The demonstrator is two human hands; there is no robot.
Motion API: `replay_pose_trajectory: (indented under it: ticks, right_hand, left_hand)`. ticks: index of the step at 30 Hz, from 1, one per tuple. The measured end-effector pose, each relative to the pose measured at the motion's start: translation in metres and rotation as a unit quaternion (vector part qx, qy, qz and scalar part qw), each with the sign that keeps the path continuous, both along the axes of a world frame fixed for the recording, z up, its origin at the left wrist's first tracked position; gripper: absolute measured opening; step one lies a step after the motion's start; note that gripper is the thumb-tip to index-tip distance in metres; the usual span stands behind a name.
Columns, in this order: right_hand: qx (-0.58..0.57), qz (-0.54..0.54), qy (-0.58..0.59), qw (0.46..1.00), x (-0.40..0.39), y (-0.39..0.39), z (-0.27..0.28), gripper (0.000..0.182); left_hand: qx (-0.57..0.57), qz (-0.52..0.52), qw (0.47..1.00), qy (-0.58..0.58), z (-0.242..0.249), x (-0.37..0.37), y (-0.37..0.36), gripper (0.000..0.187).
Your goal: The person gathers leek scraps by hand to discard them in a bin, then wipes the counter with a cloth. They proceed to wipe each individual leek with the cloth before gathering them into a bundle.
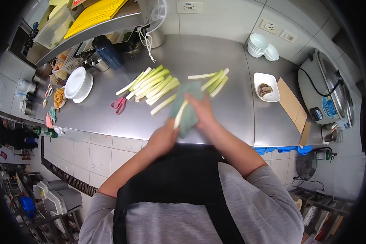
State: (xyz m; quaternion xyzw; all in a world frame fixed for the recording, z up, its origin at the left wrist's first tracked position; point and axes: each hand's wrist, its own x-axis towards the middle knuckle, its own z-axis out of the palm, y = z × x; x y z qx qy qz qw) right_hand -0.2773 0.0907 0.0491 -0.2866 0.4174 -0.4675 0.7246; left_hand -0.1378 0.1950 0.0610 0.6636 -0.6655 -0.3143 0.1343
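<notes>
My left hand (164,134) is closed round the lower white end of a leek stalk (182,112) near the counter's front edge. My right hand (201,109) is closed on a green cloth (187,120) against the upper part of that stalk; the fingers are slightly blurred. The cloth lies beneath and around the stalk. To the left is a pile of pale green and white stalks (152,84), with red-handled scissors (119,105) beside it. A few more stalks (217,81) lie just beyond my right hand.
A white dish (266,87) with brown pieces sits at the right, beside cardboard (293,105) and a large cooker (323,89). Stacked white bowls (257,45) stand at the back. White containers (78,84) and a dark blue bottle (108,53) are at the left, under a shelf (122,18).
</notes>
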Motion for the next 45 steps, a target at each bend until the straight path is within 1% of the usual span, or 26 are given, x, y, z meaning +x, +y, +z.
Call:
replay_pose_trajectory:
  ticks: [2, 4, 7, 9, 10, 12, 14, 16, 18, 19, 20, 21, 22, 24, 26, 28, 29, 30, 32, 33, 34, 36, 38, 40, 42, 45]
  right_hand:
    - [0.004, -0.019, -0.037, 0.999, -0.012, -0.026, 0.007, 0.043]
    - [0.045, -0.004, -0.186, 0.981, -0.030, -0.044, 0.012, 0.046]
    - [0.135, 0.087, -0.249, 0.955, -0.046, -0.012, 0.045, 0.048]
    - [0.157, 0.114, -0.317, 0.928, -0.025, 0.026, 0.050, 0.047]
    - [0.152, 0.108, -0.316, 0.930, -0.010, 0.041, 0.048, 0.047]
    - [-0.031, 0.045, -0.014, 0.998, 0.012, 0.061, 0.032, 0.045]
    - [-0.018, -0.037, -0.024, 0.999, 0.004, 0.032, 0.013, 0.043]
    - [-0.009, -0.115, -0.036, 0.993, -0.020, -0.007, 0.006, 0.042]
    - [0.040, -0.012, -0.206, 0.978, -0.067, -0.034, 0.006, 0.041]
    - [0.036, -0.018, -0.209, 0.977, -0.075, -0.030, 0.012, 0.041]
    - [0.050, 0.004, -0.268, 0.962, -0.082, -0.020, 0.023, 0.042]
    - [0.064, 0.028, -0.323, 0.944, -0.086, -0.009, 0.030, 0.042]
    - [0.063, 0.026, -0.322, 0.944, -0.083, 0.004, 0.033, 0.042]
    - [0.059, 0.100, -0.377, 0.919, -0.063, 0.033, 0.033, 0.046]
    - [-0.023, 0.025, -0.094, 0.995, -0.032, 0.057, 0.017, 0.041]
    - [-0.018, 0.066, 0.011, 0.998, -0.044, 0.061, 0.042, 0.037]
    - [-0.016, 0.106, 0.117, 0.987, -0.051, 0.061, 0.055, 0.034]
    - [-0.018, 0.099, 0.115, 0.988, -0.057, 0.056, 0.042, 0.034]
    - [-0.355, 0.058, 0.342, 0.868, -0.070, 0.045, 0.011, 0.030]
    - [-0.354, 0.055, 0.342, 0.869, -0.076, 0.044, 0.005, 0.030]
    - [-0.383, 0.069, 0.376, 0.841, -0.078, 0.046, 0.009, 0.030]
    - [-0.407, 0.086, 0.406, 0.814, -0.079, 0.052, 0.017, 0.031]
    - [-0.381, 0.133, 0.360, 0.841, -0.082, 0.058, 0.025, 0.031]
    - [-0.387, 0.138, 0.373, 0.832, -0.101, 0.053, 0.026, 0.029]
    - [-0.392, 0.148, 0.385, 0.822, -0.115, 0.051, 0.025, 0.028]
    - [-0.380, 0.147, 0.227, 0.885, -0.131, 0.044, 0.017, 0.032]
  left_hand:
    - [-0.007, -0.013, 0.999, 0.052, 0.002, 0.006, 0.015, 0.023]
    - [0.032, -0.006, 0.996, 0.082, 0.006, 0.016, 0.020, 0.028]
    - [-0.005, 0.057, 0.997, 0.053, 0.019, 0.029, 0.012, 0.027]
    - [-0.073, 0.012, 0.997, 0.020, 0.016, 0.030, 0.004, 0.027]
    - [-0.132, -0.032, 0.991, -0.013, 0.011, 0.027, 0.003, 0.027]
    - [-0.183, -0.046, 0.979, 0.074, 0.003, 0.015, 0.006, 0.025]
    - [-0.200, -0.166, 0.962, -0.083, 0.006, 0.010, 0.003, 0.026]
    - [-0.128, -0.157, 0.977, -0.063, 0.021, 0.004, 0.008, 0.024]
    - [-0.058, -0.141, 0.987, -0.047, 0.021, 0.006, 0.008, 0.022]
    - [0.021, -0.150, 0.973, 0.177, 0.009, 0.015, 0.005, 0.023]
    - [0.102, -0.150, 0.903, 0.390, 0.014, 0.014, 0.001, 0.024]
    - [0.194, -0.068, 0.856, 0.475, 0.022, 0.013, -0.002, 0.026]
    - [0.194, -0.070, 0.855, 0.475, 0.023, 0.009, -0.011, 0.026]
    - [0.240, -0.084, 0.778, 0.574, 0.024, 0.000, -0.029, 0.028]
    - [0.243, -0.122, 0.792, 0.547, -0.005, -0.007, -0.038, 0.026]
    - [0.291, -0.134, 0.847, 0.423, -0.018, -0.013, -0.040, 0.022]
    - [0.240, -0.114, 0.857, 0.442, -0.018, -0.022, -0.039, 0.023]
    - [0.241, -0.120, 0.857, 0.439, -0.012, -0.023, -0.040, 0.023]
    - [0.105, -0.063, 0.943, 0.309, 0.026, -0.024, -0.040, 0.029]
    - [-0.030, -0.146, 0.954, 0.259, 0.002, -0.011, -0.051, 0.030]
    - [-0.027, -0.147, 0.954, 0.258, 0.006, -0.016, -0.054, 0.030]
    - [-0.038, 0.060, 0.946, 0.316, 0.028, -0.027, -0.061, 0.033]
    - [0.000, 0.070, 0.947, 0.312, 0.036, -0.058, -0.061, 0.038]
    - [0.190, 0.062, 0.807, 0.555, 0.026, -0.078, -0.069, 0.043]
    - [0.222, 0.010, 0.805, 0.550, 0.036, -0.085, -0.074, 0.048]
    - [0.249, 0.028, 0.802, 0.541, 0.044, -0.086, -0.093, 0.051]
